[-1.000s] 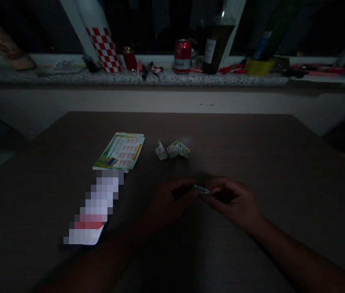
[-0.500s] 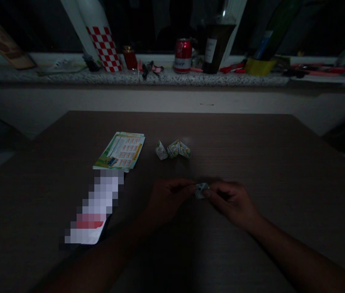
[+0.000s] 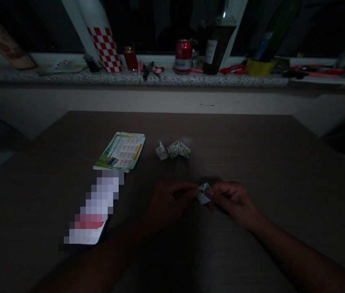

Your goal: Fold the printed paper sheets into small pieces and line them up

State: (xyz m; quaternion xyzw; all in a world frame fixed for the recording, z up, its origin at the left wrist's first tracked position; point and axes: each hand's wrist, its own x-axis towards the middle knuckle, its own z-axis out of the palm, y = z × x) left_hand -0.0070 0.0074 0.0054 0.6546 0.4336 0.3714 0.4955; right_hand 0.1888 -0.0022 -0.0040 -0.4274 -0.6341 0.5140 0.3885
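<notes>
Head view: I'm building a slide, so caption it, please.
Left hand and right hand hold a folded paper piece; similar pieces lie on the table.

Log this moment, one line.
left hand: at edge of folded paper | right hand: pinching it | beyond: folded pieces | farther left: card stack

Dim room, brown counter (image 3: 251, 142) beneath a dark window (image 3: 46, 26).
Beyond the counter's far edge stands a pale wall (image 3: 129, 97), topped by a speckled sill (image 3: 190, 79) and white frame (image 3: 75, 24); faint light reaches the counter's far half, its near end sunk in shadow.
</notes>
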